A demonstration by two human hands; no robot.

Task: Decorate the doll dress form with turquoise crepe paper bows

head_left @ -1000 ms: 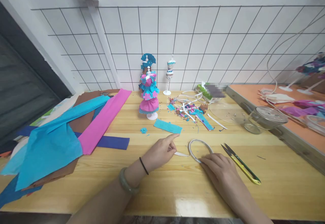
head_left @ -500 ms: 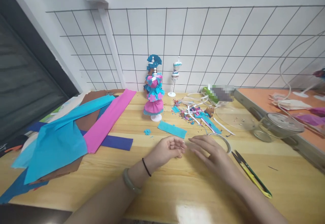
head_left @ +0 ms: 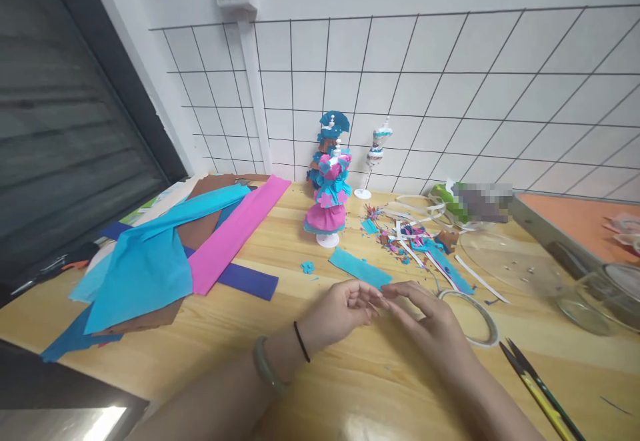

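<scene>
My left hand [head_left: 350, 307], fingers curled, meets my right hand [head_left: 425, 321] at the fingertips just above the wooden table. Both hands are closed at the tips; whatever they pinch, if anything, is too small to make out. A teal paper strip [head_left: 357, 266] lies right behind the fingertips. Left of it is a small blue paper flower [head_left: 307, 267]. Behind stands a pink and blue paper dress on a mini mannequin [head_left: 327, 207], with a teal-hatted one [head_left: 332, 122] partly hidden behind it. A roll of tape [head_left: 487, 324] rests beside my right hand.
Folded crepe paper sheets [head_left: 150, 274] are piled at the left. Yellow-handled scissors [head_left: 540, 387] lie at the front right. Paper scraps [head_left: 410, 244] spread behind my right hand. A clear jar [head_left: 610, 294] and an orange tray [head_left: 570, 217] are at the right, another mannequin [head_left: 375, 157] at the back.
My hands have come together so that their fingertips touch; before, a small gap lay between them. The view has swung left, shifting everything on the table to the right.
</scene>
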